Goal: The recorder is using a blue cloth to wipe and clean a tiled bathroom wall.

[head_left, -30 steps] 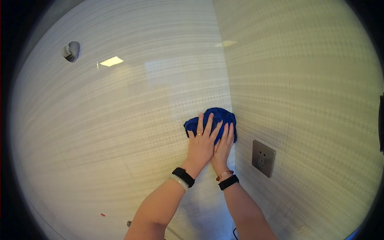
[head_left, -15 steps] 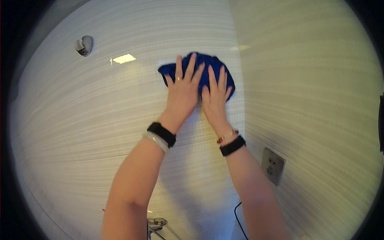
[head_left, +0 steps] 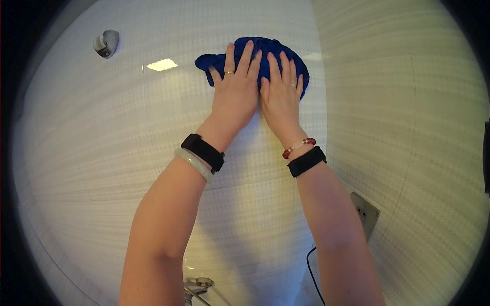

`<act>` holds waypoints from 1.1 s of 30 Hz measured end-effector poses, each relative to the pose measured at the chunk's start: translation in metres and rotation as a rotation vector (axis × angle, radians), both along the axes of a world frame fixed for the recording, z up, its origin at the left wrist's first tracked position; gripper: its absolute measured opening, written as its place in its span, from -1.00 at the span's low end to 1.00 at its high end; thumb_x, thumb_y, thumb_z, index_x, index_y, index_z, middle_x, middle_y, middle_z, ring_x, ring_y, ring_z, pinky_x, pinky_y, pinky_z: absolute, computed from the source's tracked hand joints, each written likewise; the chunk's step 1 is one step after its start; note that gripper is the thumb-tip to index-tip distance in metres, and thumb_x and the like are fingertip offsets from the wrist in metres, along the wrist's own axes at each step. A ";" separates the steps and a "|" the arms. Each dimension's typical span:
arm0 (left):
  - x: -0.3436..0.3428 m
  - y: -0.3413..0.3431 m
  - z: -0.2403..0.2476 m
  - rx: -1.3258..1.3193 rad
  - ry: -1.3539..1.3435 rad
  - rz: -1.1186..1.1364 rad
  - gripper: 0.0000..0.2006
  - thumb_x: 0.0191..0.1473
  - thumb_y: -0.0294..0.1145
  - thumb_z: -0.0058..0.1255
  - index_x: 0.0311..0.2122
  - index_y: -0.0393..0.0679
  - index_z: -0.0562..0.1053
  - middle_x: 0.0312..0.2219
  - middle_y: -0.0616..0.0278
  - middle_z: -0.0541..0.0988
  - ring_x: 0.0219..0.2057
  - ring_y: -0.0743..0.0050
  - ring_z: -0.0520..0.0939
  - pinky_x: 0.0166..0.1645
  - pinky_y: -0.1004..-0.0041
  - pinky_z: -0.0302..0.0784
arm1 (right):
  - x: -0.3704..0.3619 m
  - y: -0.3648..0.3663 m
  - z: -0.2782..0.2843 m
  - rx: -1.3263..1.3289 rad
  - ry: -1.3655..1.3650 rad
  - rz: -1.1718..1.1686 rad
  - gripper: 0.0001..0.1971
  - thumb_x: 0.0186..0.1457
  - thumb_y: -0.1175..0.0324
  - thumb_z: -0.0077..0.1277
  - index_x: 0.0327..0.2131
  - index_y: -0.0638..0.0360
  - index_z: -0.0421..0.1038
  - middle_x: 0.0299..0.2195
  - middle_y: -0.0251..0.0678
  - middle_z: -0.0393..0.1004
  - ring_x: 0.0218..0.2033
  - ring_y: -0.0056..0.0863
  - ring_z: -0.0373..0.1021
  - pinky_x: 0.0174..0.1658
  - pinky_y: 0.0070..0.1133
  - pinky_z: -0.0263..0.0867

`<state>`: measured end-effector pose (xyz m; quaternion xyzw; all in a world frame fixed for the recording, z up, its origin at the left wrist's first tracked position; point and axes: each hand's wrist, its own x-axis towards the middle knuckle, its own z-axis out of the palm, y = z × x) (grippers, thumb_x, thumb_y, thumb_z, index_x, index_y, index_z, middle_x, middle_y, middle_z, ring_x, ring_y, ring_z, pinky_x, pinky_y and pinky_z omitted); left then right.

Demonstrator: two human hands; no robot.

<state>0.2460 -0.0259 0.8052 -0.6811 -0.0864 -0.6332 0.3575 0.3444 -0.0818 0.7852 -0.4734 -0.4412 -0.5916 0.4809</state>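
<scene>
Left hand (head_left: 236, 99) and right hand (head_left: 283, 103), fingers spread, lie flat over a crumpled blue cloth (head_left: 268, 45), upper centre. Eased pressure could drop it down the glossy white wall (head_left: 153, 112).

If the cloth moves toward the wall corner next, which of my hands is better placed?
Probably your right hand: it rests on the blue cloth nearer the wall corner; your left hand lies farther away.

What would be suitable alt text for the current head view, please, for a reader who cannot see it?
A person's left hand and right hand lie spread on a blue cloth against a glossy, pale wall near a corner. A shiny bracket is mounted at upper left; a socket, partly hidden by the right forearm, sits at lower right.
</scene>
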 end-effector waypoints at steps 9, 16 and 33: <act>-0.006 -0.009 -0.074 -0.079 0.102 -0.002 -0.48 0.03 -0.34 -0.14 0.15 -0.13 0.20 0.23 0.16 0.03 0.25 -0.05 -0.06 -0.01 -0.28 0.17 | -0.006 -0.003 -0.080 -0.074 0.105 -0.020 -0.46 0.07 0.38 -0.12 0.15 0.16 0.06 0.19 -0.05 -0.05 0.22 -0.03 -0.12 0.19 -0.07 -0.21; -0.018 -0.010 -0.139 -0.221 0.263 -0.069 -0.47 0.02 -0.38 -0.13 0.16 -0.11 0.18 0.24 0.15 -0.01 0.26 -0.09 -0.12 -0.03 -0.35 0.14 | -0.018 -0.003 -0.152 -0.152 0.210 0.037 -0.43 0.02 0.43 -0.09 0.15 0.20 0.06 0.20 0.00 -0.08 0.22 0.03 -0.16 0.21 -0.08 -0.26; -0.075 0.020 -0.097 -0.109 0.220 -0.025 -0.41 -0.03 -0.41 -0.03 0.17 -0.07 0.17 0.23 0.18 0.02 0.25 -0.01 -0.04 0.01 -0.22 0.21 | -0.054 0.012 -0.102 -0.223 0.106 0.058 -0.35 0.03 0.31 -0.06 0.21 0.11 -0.02 0.25 0.01 -0.24 0.26 0.06 -0.28 0.15 0.10 -0.44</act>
